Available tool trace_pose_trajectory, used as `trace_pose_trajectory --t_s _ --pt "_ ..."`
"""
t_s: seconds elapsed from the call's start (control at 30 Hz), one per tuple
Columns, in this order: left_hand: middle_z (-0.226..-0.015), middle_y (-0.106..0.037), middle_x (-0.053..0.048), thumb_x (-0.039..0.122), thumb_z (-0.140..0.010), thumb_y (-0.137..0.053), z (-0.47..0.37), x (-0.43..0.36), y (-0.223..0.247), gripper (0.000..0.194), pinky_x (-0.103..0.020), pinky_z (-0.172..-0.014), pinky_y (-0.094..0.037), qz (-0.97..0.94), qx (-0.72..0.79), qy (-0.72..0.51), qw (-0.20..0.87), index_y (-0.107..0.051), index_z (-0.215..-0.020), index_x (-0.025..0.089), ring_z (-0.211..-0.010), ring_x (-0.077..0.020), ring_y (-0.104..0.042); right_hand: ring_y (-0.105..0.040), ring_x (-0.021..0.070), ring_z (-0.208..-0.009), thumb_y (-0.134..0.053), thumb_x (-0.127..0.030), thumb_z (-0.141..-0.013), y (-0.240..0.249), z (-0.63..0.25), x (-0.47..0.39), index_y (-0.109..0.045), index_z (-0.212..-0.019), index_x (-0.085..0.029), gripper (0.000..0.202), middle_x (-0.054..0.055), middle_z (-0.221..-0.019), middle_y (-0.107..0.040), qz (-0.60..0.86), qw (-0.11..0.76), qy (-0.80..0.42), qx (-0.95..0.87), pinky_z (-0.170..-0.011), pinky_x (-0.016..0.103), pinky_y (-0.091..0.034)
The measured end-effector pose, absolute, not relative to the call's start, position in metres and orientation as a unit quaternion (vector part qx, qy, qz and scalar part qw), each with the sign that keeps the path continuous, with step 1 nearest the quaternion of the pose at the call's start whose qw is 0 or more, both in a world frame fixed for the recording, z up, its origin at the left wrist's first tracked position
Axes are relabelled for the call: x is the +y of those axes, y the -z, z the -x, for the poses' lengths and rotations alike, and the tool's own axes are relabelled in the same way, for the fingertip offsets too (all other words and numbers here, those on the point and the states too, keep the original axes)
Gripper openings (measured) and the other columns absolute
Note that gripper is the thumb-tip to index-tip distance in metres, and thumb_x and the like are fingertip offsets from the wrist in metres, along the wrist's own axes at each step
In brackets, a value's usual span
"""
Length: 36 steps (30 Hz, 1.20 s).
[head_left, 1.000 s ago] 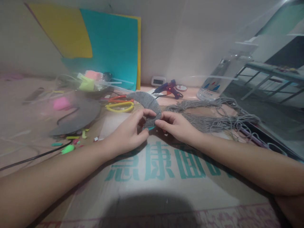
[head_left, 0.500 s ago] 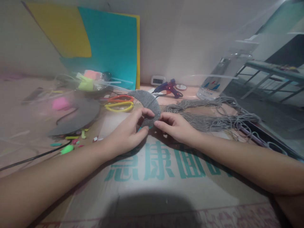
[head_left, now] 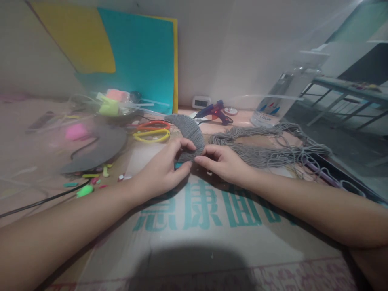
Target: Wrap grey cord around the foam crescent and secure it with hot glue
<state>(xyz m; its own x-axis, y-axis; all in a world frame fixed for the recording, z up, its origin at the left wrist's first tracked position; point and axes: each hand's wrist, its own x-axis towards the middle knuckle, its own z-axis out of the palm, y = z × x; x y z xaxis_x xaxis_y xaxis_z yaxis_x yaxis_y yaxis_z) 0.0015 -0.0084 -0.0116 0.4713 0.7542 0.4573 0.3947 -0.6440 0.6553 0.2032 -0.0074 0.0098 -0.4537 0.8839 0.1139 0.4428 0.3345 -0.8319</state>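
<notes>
A curved crescent (head_left: 191, 130) wrapped in grey yarn stands tilted between my hands at the middle of the work surface. My left hand (head_left: 169, 163) grips its lower left part, with the fingers over it and the thumb below. Against its lower right edge my right hand (head_left: 222, 162) is closed in a pinch, thumb and forefinger at the crescent's rim. Whether a strand lies in that pinch is too small to make out. To the right spreads a looped skein of grey yarn (head_left: 257, 155). A bit of teal shows under the crescent's lower end.
Orange scissors (head_left: 156, 125) and yellow scissors (head_left: 151, 136) lie behind my left hand. Farther back are a blue glue gun (head_left: 216, 113), a small white clock (head_left: 201, 102) and a clear bottle (head_left: 269, 105). A dark grey curved sheet (head_left: 100, 149) and scraps lie left.
The crescent and both hands have shifted very slightly to the left in view. Both hands keep nearly the same pose.
</notes>
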Motion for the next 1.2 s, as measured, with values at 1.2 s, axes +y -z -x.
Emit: trace_pose_trajectory --t_s 1.2 --pt "-0.094 -0.072 -0.005 0.051 -0.087 -0.059 0.009 0.014 0.011 0.034 -0.031 -0.078 -0.05 -0.648 0.514 -0.446 0.342 -0.069 -0.093 0.019 -0.09 -0.0217 -0.066 -0.04 0.0088 -0.051 -0.047 -0.042 -0.094 0.006 -0.209 0.014 -0.045 -0.082 -0.021 0.023 -0.007 -0.064 -0.046 0.403 0.431 -0.418 -0.691 -0.049 0.022 -0.034"
